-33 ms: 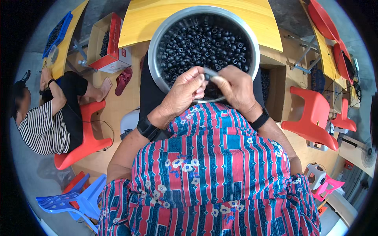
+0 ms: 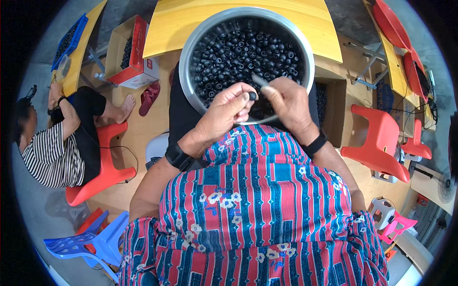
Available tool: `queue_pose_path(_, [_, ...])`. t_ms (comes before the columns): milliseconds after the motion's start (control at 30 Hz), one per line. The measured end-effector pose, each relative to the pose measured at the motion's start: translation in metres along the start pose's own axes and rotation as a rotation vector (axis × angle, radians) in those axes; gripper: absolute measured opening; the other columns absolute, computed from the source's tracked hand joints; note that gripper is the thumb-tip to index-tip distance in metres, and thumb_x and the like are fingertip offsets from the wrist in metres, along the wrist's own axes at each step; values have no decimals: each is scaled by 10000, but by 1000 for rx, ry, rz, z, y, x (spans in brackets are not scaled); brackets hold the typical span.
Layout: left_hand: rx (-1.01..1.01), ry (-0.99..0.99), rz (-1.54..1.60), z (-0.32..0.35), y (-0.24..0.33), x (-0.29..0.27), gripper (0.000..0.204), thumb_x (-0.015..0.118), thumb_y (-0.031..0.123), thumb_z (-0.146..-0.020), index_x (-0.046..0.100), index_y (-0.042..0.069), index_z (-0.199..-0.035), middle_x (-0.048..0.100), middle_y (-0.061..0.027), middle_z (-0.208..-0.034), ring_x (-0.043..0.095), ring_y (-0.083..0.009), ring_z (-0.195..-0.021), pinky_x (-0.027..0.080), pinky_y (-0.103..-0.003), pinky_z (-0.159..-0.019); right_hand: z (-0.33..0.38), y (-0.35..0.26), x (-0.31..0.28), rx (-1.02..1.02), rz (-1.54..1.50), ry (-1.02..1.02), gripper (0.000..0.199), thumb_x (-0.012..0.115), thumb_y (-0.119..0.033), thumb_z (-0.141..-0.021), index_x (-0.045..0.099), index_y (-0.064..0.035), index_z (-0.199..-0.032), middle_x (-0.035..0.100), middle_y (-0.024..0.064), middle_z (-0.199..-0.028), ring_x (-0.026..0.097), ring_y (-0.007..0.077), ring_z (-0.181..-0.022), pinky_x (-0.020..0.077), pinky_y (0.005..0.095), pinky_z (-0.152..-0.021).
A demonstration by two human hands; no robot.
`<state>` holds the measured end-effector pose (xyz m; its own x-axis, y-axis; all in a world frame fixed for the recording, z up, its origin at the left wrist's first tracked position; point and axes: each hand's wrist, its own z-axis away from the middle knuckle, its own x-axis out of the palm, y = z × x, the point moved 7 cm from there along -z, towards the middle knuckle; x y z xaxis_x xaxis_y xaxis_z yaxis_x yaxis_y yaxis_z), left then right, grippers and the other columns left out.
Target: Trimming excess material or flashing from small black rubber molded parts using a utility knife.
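Note:
A big steel bowl (image 2: 187, 57) full of small black ring-shaped pieces (image 2: 238, 52) rests on my lap against a yellow table (image 2: 191, 24). My left hand (image 2: 224, 112) hovers over the bowl's near rim and pinches one small black piece (image 2: 252, 96) between thumb and fingers. My right hand (image 2: 288, 105) is beside it, almost touching. It grips a thin grey metal tool (image 2: 260, 80) whose tip points back over the pieces. Both wrists carry black bands.
Another person in a striped top (image 2: 47, 157) sits on a red stool (image 2: 102, 169) at the left. A red-and-white box (image 2: 138, 66) holds more black pieces. A red chair (image 2: 377, 143) stands at the right, and blue stools (image 2: 90, 243) at the lower left.
Both hands stay over the bowl's near rim. The thin metal tool between them sits at a slightly different angle.

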<state>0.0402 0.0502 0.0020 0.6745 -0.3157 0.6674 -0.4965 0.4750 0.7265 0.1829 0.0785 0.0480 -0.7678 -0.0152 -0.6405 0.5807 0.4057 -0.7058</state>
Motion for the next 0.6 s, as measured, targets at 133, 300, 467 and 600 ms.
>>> queue_pose_path(133, [-14, -8, 45, 0, 1, 1, 204, 490, 244, -1034, 533, 58, -1107, 464, 27, -829, 359, -37, -669, 337, -183, -593, -1, 1, -12, 74, -25, 33, 169, 677, -169, -860, 667, -2, -837, 647, 150, -803, 635, 324, -773, 492, 390, -685])
queue_pose_path(300, [-7, 39, 66, -1, -1, -2, 199, 487, 245, -1036, 536, 61, -1095, 476, 26, -838, 369, -37, -662, 342, -182, -587, -1, -6, -5, 41, -263, 1, 209, 741, -142, -808, 695, 5, -949, 676, 143, -855, 651, 266, -796, 501, 342, -731])
queue_pose_path(467, [-35, 48, 99, -2, -5, -1, 181, 482, 238, -1039, 536, 74, -1092, 484, 36, -844, 368, -30, -662, 337, -181, -583, 2, -8, 4, -4, -389, -25, 307, 799, -95, -744, 706, -11, -1025, 661, 111, -821, 640, 207, -743, 489, 301, -678])
queue_pose_path(600, [-47, 34, 112, -3, -9, -1, 167, 477, 237, -1041, 539, 87, -1081, 477, 41, -839, 366, -27, -661, 329, -182, -579, 2, -8, 3, -35, -313, 3, 303, 806, -108, -728, 717, -28, -1006, 643, 107, -779, 628, 215, -691, 479, 304, -633])
